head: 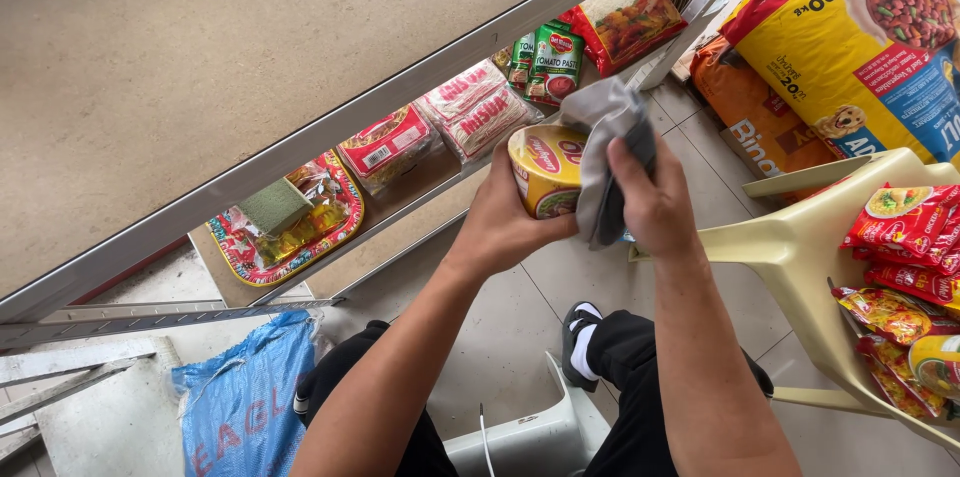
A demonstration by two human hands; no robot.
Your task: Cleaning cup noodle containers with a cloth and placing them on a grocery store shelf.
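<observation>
My left hand point(505, 222) grips a yellow instant noodle cup point(545, 169) from below and behind, holding it up in front of the shelf. Pressed against the cup's right side is a grey cloth point(610, 152), bunched in my right hand point(650, 202). The cloth drapes over the cup's top edge and hides part of its lid.
A metal-edged shelf point(330, 132) runs diagonally, with noodle packets point(480, 112), green sachets point(550, 62) and a tray point(290, 227) on the lower level. A cream plastic chair point(800, 247) at right holds red snack packets point(905, 227). Large pet food bags point(860, 47) lie behind it. A blue sack point(240, 402) sits bottom left.
</observation>
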